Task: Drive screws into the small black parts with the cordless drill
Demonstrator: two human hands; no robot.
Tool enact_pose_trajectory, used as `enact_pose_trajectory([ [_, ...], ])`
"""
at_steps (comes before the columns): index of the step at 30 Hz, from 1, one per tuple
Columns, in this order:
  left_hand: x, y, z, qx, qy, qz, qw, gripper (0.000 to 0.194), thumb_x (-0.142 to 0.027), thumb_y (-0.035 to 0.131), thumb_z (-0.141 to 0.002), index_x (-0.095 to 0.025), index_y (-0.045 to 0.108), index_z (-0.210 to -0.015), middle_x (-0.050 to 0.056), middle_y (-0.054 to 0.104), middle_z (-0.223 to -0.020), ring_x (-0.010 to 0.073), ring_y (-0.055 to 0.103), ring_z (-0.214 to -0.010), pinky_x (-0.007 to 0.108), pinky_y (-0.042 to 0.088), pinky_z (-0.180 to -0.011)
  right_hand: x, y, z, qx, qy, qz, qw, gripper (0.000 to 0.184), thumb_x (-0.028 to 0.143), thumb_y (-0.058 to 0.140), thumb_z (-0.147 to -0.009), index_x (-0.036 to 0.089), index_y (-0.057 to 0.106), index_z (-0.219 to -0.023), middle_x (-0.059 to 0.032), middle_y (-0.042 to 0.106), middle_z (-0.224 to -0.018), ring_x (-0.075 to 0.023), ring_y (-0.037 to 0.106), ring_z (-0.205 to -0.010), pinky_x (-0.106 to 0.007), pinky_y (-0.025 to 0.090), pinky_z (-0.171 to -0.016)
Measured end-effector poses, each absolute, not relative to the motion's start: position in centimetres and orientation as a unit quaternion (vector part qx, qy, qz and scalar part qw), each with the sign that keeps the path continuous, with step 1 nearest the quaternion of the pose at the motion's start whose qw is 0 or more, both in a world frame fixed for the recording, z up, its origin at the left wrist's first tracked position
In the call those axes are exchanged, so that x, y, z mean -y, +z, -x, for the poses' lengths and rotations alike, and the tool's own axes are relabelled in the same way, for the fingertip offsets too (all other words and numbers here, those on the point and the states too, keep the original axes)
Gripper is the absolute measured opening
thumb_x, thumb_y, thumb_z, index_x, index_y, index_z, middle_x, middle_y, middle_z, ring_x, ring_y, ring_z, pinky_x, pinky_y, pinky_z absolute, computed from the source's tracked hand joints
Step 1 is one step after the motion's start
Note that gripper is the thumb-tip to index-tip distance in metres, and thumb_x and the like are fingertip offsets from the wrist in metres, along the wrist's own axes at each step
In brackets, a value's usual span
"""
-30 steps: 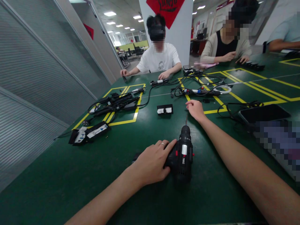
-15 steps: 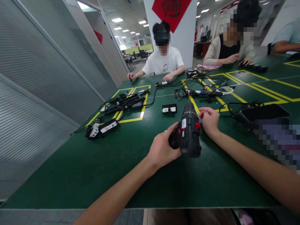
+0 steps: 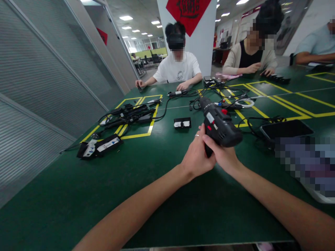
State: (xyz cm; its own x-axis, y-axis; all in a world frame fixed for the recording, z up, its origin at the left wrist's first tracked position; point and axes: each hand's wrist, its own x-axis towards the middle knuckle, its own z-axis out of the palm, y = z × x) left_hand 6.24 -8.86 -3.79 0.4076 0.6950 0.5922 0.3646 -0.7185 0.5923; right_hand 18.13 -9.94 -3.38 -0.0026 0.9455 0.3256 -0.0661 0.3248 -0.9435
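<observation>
A black cordless drill (image 3: 222,127) with red switches is held above the green table (image 3: 146,195), its chuck pointing away and to the left. My left hand (image 3: 197,155) grips the handle from the left side. From the right, my right hand (image 3: 222,153) wraps the same handle, its thumb lying along the drill body's lower edge. Most of the handle is hidden by my fingers. Beyond my left hand lies a small black holder with a white piece (image 3: 182,123).
At left are a bundle of black cables (image 3: 131,116) and an opened black case with white parts (image 3: 107,144). A soldering-iron-like tool (image 3: 227,105) lies beyond the drill. A phone (image 3: 286,129) rests at right. Across the table sit several people, one in a white shirt (image 3: 180,69).
My right hand has come in from the right and closed on the drill's handle beside my left hand. The drill has turned, its chuck now angled leftward. The view has shifted slightly.
</observation>
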Motion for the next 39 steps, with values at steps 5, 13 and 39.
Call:
enact_pose_trajectory([
  [5, 7.4, -2.8, -2.9, -0.242, 0.317, -0.908, 0.131, 0.058, -0.035, 0.050, -0.087, -0.017, 0.038, -0.141, 0.014, 0.061, -0.116, 0.0262, 0.059, -0.105, 0.045, 0.048, -0.094, 10.0, -3.8, -19.4, 0.564, 0.379, 0.415, 0.605, 0.028, 0.036, 0.064, -0.086, 0.028, 0.067, -0.112, -0.0017, 0.065, -0.124, -0.0232, 0.058, -0.120, -0.043, 0.037, -0.111],
  [13, -2.7, -7.4, 3.2, -0.498, 0.390, -0.772, 0.062, 0.041, -0.036, 0.060, -0.084, -0.021, 0.060, -0.122, 0.012, 0.046, -0.135, 0.0274, 0.043, -0.130, 0.047, 0.035, -0.111, 9.1, -2.8, -20.4, 0.524, 0.514, 0.415, 0.537, 0.025, 0.039, 0.064, -0.085, 0.020, 0.067, -0.100, 0.0002, 0.062, -0.065, -0.0172, 0.059, -0.058, -0.032, 0.050, -0.057],
  [39, -7.0, -8.8, 2.8, -0.459, 0.408, -0.766, 0.191, 0.024, -0.034, 0.063, -0.085, -0.019, 0.073, -0.101, 0.008, 0.059, -0.114, 0.0193, 0.054, -0.111, 0.035, 0.043, -0.103, 10.4, 0.0, -20.3, 0.441, 0.589, 0.526, 0.425, 0.015, 0.031, 0.066, -0.076, 0.017, 0.069, -0.082, -0.0035, 0.066, -0.067, -0.0157, 0.057, -0.051, -0.028, 0.045, -0.048],
])
